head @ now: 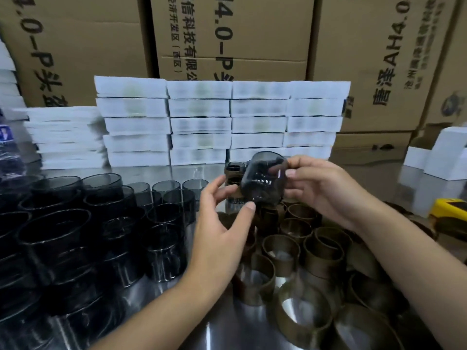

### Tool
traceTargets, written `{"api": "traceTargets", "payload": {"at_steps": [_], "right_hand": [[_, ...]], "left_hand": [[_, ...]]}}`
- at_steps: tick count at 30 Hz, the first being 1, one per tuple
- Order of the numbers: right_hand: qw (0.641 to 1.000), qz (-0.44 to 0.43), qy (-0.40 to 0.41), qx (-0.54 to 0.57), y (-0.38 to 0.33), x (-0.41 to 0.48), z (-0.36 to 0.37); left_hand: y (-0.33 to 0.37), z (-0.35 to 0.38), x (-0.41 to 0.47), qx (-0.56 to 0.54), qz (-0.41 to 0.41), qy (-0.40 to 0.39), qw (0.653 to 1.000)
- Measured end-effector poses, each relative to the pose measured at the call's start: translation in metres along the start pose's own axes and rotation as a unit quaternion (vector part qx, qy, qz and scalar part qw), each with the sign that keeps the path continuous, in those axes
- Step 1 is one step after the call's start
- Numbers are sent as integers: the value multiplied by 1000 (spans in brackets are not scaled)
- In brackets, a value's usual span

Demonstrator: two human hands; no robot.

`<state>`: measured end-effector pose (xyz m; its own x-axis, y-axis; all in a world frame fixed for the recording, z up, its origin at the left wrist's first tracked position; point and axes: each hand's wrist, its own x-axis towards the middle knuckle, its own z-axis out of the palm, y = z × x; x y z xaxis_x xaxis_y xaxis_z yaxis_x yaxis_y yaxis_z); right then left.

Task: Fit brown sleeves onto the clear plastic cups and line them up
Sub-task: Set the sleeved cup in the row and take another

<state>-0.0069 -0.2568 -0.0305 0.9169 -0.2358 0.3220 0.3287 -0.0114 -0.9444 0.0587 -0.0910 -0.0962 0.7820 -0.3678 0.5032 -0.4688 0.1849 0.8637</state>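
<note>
Right hand (321, 188) pinches a smoky clear plastic cup (262, 180), tilted in the air above the brown ring sleeves (280, 251) on the steel table (219, 324), probably to take a sleeve. Left hand (217, 223), fingers loose and apart, steadies its lower edge with the thumb. Bare dark cups (161, 248) wait at left.

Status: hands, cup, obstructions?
Right hand grips cup, tilted, in the air. Left hand open, thumb touching cup. Sleeves loose below. Nothing in the way.
</note>
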Motion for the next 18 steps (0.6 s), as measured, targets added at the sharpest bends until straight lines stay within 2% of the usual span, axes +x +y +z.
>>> {"api": "traceTargets", "payload": {"at_steps": [4,6,8,10,11,12,14,16,18], "right_hand": [[995,17,-90,31,2,-8,3],[994,30,-104,32,3,-10,5],[996,36,-76,-5,6,-8,8],[993,23,0,-116,12,-4,7],[974,9,44,-220,16,-2,6],[939,-5,74,-337,20,-1,3],[850,10,55,-525,27,0,-3],[790,57,-27,-609,33,-1,-6],[771,85,-78,-627,37,-2,-7]], "left_hand": [[2,1,0,-83,29,-28,996],[3,3,-2,-91,43,-48,994],[4,4,-5,-92,49,-42,994],[4,3,-5,-102,42,-16,994],[3,3,-4,-109,34,-4,993],[2,3,-3,-117,24,6,993],[-1,3,-1,-126,4,25,992],[-4,2,0,-128,-10,44,991],[-5,1,2,-122,-12,62,991]]}}
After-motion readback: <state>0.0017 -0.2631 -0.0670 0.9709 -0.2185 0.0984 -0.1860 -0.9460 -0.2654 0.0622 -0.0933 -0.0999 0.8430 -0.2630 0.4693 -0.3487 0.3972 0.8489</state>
